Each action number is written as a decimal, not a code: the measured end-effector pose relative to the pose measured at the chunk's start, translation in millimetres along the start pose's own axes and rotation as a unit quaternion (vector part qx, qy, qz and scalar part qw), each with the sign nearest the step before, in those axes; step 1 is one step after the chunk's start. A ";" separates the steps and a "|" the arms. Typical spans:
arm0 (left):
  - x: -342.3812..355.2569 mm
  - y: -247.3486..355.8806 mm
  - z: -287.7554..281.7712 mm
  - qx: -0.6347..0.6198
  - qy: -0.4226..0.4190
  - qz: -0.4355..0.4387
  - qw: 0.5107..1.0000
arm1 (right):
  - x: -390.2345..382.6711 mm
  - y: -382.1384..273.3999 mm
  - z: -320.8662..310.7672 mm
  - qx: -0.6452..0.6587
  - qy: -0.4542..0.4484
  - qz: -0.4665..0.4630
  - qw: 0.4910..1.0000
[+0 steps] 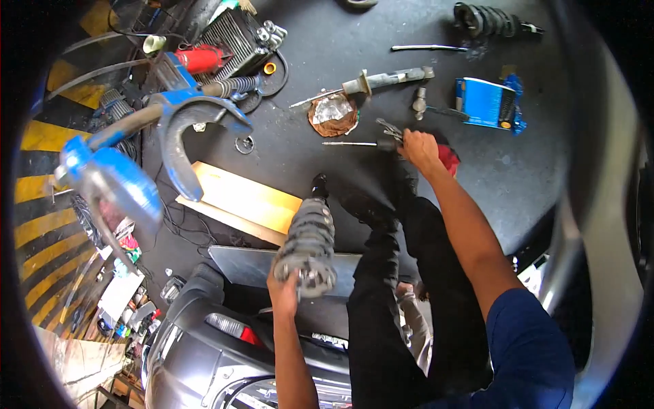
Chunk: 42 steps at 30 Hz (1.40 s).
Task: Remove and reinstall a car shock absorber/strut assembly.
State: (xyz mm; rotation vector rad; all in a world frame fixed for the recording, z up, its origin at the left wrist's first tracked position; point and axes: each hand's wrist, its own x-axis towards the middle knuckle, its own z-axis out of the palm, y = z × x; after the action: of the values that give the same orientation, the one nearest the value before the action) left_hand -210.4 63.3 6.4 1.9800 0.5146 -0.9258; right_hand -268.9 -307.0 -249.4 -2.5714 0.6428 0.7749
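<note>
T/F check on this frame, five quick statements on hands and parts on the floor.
1. The left hand holds a coil-spring strut assembly. True.
2. The right hand is empty and lifted off the floor. False: it reaches down to tools on the floor, beside a red rag.
3. A bare strut lies on the floor. True.
4. The blue box lies by the left hand. False: it is beyond the right hand.
5. A wooden board lies on the floor. True.

blue spring compressor (184, 119), wooden board (242, 201)
</note>
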 end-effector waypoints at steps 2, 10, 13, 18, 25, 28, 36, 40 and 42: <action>9.2 -1.2 -6.2 -0.034 0.012 -0.022 0.999 | -52.4 -6.3 -37.8 0.032 -0.065 0.067 0.995; 31.4 35.2 34.3 -0.126 -0.089 0.040 0.987 | -282.2 26.5 -131.1 0.120 -0.153 0.207 0.959; 36.3 40.9 44.2 -0.084 -0.100 -0.042 0.991 | -368.8 24.3 -140.1 0.155 -0.126 0.262 0.944; 20.2 60.8 51.0 0.033 -0.155 -0.022 0.987 | -495.4 -1.1 -150.7 0.262 -0.045 0.375 0.888; -21.4 102.8 49.7 0.215 -0.219 0.032 0.951 | -632.1 -69.9 -160.3 0.461 0.088 0.484 0.739; -69.5 117.3 57.1 0.307 -0.232 0.043 0.922 | -662.4 -95.7 -126.5 0.514 0.096 0.512 0.681; -115.0 117.1 110.3 0.413 -0.333 0.064 0.845 | -748.4 -159.0 -79.5 0.593 0.168 0.544 0.569; -160.6 85.4 158.8 0.453 -0.350 0.027 0.820 | -784.9 -198.5 -43.9 0.593 0.242 0.581 0.502; -194.9 68.6 176.4 0.463 -0.381 0.021 0.800 | -807.6 -215.6 -37.8 0.601 0.243 0.599 0.469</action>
State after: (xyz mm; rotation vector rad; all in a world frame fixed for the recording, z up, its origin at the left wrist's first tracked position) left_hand -362.8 -123.4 131.6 2.1100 -0.5672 -2.0723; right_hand -741.1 106.4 304.1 -0.6148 2.1752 -0.2939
